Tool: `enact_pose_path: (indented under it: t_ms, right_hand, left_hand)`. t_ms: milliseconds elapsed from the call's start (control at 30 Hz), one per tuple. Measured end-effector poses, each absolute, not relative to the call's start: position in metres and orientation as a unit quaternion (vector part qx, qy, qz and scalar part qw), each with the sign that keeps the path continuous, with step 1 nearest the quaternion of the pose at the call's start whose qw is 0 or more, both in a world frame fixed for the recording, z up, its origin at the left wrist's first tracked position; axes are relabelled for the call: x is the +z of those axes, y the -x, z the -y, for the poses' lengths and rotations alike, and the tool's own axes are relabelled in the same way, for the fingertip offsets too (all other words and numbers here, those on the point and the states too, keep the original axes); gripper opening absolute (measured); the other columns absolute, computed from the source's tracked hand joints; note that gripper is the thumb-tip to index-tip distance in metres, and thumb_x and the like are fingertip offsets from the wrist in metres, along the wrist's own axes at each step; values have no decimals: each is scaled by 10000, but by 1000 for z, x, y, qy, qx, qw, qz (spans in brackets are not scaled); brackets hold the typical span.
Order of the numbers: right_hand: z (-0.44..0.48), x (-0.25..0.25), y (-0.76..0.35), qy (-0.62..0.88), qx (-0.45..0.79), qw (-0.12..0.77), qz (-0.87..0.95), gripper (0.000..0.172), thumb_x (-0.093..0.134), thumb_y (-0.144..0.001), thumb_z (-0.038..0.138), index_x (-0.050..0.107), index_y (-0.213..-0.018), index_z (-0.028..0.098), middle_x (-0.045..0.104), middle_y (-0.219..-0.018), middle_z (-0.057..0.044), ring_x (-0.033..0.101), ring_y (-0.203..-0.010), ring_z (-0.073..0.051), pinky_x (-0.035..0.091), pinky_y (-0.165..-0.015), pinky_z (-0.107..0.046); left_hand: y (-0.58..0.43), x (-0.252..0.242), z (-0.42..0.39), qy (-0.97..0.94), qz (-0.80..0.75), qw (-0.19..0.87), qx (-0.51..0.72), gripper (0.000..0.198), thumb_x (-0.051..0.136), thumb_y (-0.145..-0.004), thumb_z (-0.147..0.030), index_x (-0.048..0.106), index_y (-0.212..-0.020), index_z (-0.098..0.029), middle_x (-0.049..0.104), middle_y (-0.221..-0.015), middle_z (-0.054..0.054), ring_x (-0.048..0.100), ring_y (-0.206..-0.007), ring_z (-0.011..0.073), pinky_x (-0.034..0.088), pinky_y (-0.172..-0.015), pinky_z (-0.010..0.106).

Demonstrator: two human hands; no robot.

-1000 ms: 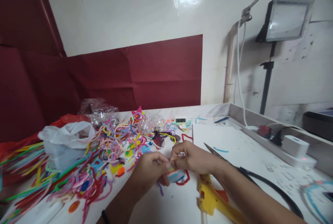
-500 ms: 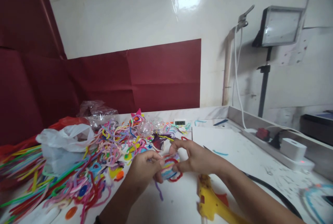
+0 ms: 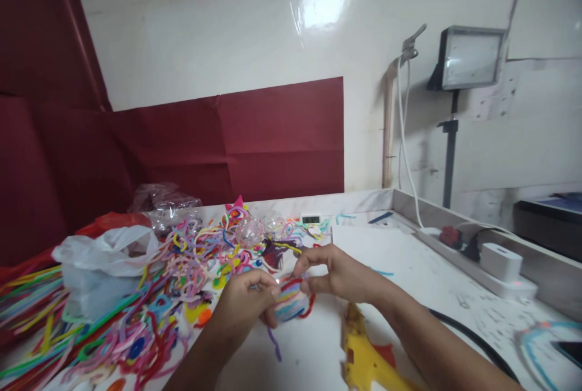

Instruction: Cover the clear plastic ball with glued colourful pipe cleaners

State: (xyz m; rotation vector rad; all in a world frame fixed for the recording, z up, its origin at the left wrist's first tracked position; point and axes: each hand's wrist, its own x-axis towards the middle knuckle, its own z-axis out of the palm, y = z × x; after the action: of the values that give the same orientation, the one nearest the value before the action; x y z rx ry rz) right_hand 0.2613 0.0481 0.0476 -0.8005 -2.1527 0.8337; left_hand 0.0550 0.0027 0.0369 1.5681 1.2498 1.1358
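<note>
Both my hands meet above the white table [image 3: 409, 270] and pinch a small coil of coloured pipe cleaners [image 3: 290, 301], striped blue, pink and red. My left hand [image 3: 248, 301] grips its left side with closed fingers. My right hand [image 3: 334, 276] holds its top and right edge between thumb and fingers. A purple tail of the coil hangs down toward the table.
A heap of loose coloured pipe cleaners [image 3: 173, 282] and a white plastic bag [image 3: 97, 264] lie at the left. A yellow glue gun [image 3: 364, 357] lies below my right wrist, with a black cable [image 3: 473, 333] beside it. A power strip [image 3: 495, 267] sits along the right edge.
My hands have lifted the coil a little off the table and turned it, so its striped face now shows. The camera has shifted slightly to the right.
</note>
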Motion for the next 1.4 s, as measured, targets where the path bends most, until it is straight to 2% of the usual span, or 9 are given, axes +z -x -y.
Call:
enact_pose_path:
  t_ms: [200,300,433,667,833,1100,1267,1400]
  right_hand:
    - [-42,51,-259,274,249,380,848,203,668,-715,80,696,-875,202,668,-906,-24,595,-872,-177,436,-837,-330]
    - [-40,51,-257,247,164,388,872,215,658,-705,39,687,-861,184,632,-902,-47,574,-879,-185,439,-807,-320]
    - [-37,52,-255,235,77,383,890,209,618,-711,11,666,-832,175,645,-806,-38,577,-798,-178,440,-754,-309]
    - [-35,57,-254,205,2,353,913,159,554,-811,72,675,-842,170,652,-756,-44,560,-754,-179,397,-728,-309]
    - [-33,61,-254,215,-42,336,916,133,576,-832,108,682,-862,182,637,-770,-39,559,-760,-175,362,-726,-310]
    - [-29,64,-256,228,-53,331,914,178,595,-817,79,696,-903,197,622,-810,-30,541,-738,-154,365,-709,-284]
    - [-34,60,-259,206,1,368,907,273,545,-852,72,712,-1004,226,621,-826,-34,555,-758,-150,380,-717,-292]
    - [-36,59,-259,196,99,432,875,257,538,-840,73,736,-909,222,660,-803,-38,595,-743,-153,423,-738,-310]
  left_hand:
    - [-52,39,-3,-619,-500,400,455,194,670,-700,-348,620,-635,-172,594,-358,-37,522,-368,124,363,-442,212]
    - [-51,40,-3,-619,-501,396,457,200,668,-699,-347,618,-620,-170,587,-353,-39,508,-360,116,350,-434,203]
    - [-51,41,-3,-618,-501,397,458,197,666,-702,-342,618,-621,-169,593,-353,-34,510,-365,119,352,-440,206]
    - [-48,40,-4,-614,-492,413,459,217,675,-706,-360,620,-634,-162,587,-358,-34,487,-358,108,338,-435,205]
    - [-46,44,-4,-607,-484,427,463,221,686,-707,-357,622,-639,-156,585,-379,-33,490,-375,104,344,-452,207]
    - [-43,43,-5,-585,-470,463,472,306,727,-662,-434,608,-620,-155,551,-362,-42,443,-365,90,316,-445,200]
    - [-38,42,-6,-583,-449,477,481,334,735,-661,-455,616,-658,-143,533,-369,-54,420,-369,74,287,-435,186]
    - [-36,42,-6,-582,-443,483,481,317,728,-682,-446,613,-676,-151,522,-371,-63,396,-365,64,255,-423,183]
